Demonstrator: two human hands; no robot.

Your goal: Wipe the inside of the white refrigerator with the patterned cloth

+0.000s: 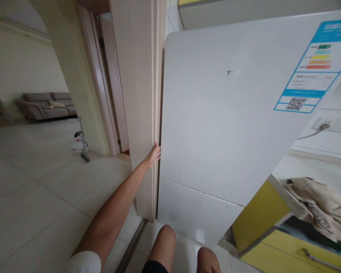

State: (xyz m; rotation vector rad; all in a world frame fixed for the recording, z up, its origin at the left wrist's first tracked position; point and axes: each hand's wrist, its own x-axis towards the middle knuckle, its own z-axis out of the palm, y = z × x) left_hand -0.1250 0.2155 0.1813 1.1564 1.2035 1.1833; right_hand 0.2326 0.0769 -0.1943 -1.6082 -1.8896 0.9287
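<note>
My left hand (154, 156) reaches forward to the left edge of a white fridge (204, 125), where a narrow gap separates it from the light wooden door frame (140, 94). The fingertips lie at that gap, partly hidden by the edge, and the thumb points up against the frame. Whether the fingers grip anything is not visible. Both fridge doors look closed, and a blue and white energy label (312, 72) is stuck on the upper one. My right hand is out of the picture.
A floor track (132, 244) runs beside my knees. At the right are yellow cabinets (258, 212), a crumpled cloth (321, 204) on the counter and a plugged-in cord (315, 132). A sofa (48, 106) and a broom (84, 156) stand at the left.
</note>
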